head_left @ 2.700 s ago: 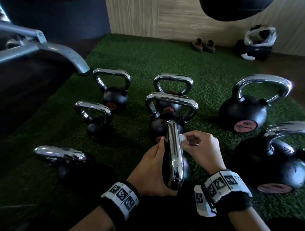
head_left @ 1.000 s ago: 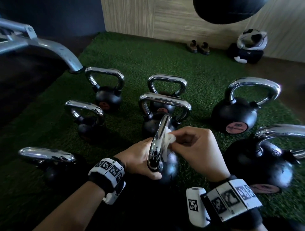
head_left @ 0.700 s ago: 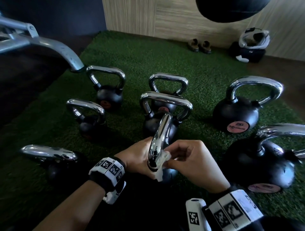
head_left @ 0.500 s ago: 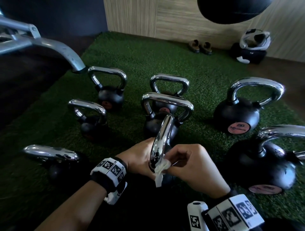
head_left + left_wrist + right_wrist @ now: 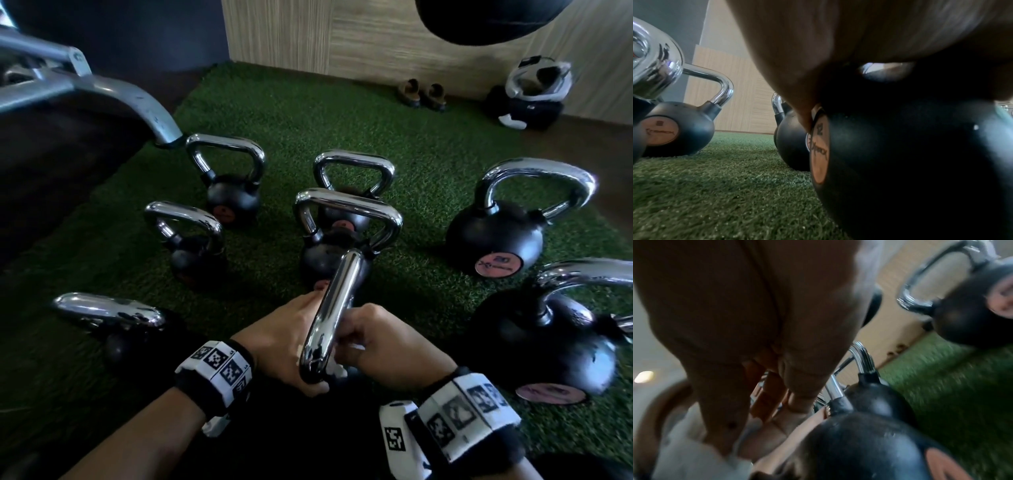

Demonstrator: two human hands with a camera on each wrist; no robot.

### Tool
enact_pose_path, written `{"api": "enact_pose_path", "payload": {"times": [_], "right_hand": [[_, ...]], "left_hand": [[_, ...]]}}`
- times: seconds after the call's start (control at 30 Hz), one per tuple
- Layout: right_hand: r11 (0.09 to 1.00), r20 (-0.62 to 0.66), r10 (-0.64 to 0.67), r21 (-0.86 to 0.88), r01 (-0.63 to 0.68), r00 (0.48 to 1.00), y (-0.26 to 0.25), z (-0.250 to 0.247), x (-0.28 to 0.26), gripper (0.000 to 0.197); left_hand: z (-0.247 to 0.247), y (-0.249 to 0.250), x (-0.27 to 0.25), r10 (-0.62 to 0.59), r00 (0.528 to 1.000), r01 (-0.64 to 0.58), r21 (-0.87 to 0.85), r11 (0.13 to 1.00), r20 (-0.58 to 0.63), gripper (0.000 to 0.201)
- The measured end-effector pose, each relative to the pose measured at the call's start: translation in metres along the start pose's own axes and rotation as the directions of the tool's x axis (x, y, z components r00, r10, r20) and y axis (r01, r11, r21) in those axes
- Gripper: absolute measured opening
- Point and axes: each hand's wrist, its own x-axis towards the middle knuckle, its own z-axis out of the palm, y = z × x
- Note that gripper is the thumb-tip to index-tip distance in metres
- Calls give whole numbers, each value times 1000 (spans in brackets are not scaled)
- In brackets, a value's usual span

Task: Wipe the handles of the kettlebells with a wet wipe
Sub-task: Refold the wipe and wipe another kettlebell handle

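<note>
On the green turf [image 5: 267, 113] stands the nearest kettlebell, its chrome handle [image 5: 337, 301] pointing away from me. My left hand [image 5: 284, 339] grips it from the left, thumb under the handle's near end. In the left wrist view the palm lies over the black ball [image 5: 910, 162], marked 12. My right hand [image 5: 380, 346] pinches a white wet wipe [image 5: 337, 370] against the near end of the handle from the right. The right wrist view shows the wipe [image 5: 694, 459] bunched under the fingers, beside the black ball [image 5: 859, 451]. The handle hides most of the wipe.
Several other black kettlebells with chrome handles stand around: one just behind [image 5: 346, 209], a large one [image 5: 496, 236] at right, another [image 5: 548, 342] at near right, one [image 5: 106, 308] at near left. A grey metal frame [image 5: 102, 89] reaches in from the left. Shoes [image 5: 423, 92] and a bag [image 5: 527, 109] lie by the wall.
My right hand has slid the wipe along the handle from its far part down to its near end. The left hand has stayed on the kettlebell.
</note>
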Motion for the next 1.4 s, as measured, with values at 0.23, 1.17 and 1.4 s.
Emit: {"api": "enact_pose_path", "payload": {"times": [0.23, 1.17, 1.4], "right_hand": [[989, 32, -6, 150, 1, 999, 9, 1, -1, 19], [939, -667, 246, 345, -2, 704, 4, 6, 3, 25], [967, -820, 249, 185, -173, 515, 6, -2, 24, 25]], "left_hand": [[6, -10, 1, 34, 999, -33, 34, 999, -18, 107], [9, -10, -1, 107, 991, -112, -62, 992, -78, 126], [4, 1, -7, 25, 997, -29, -47, 998, -76, 124]]}}
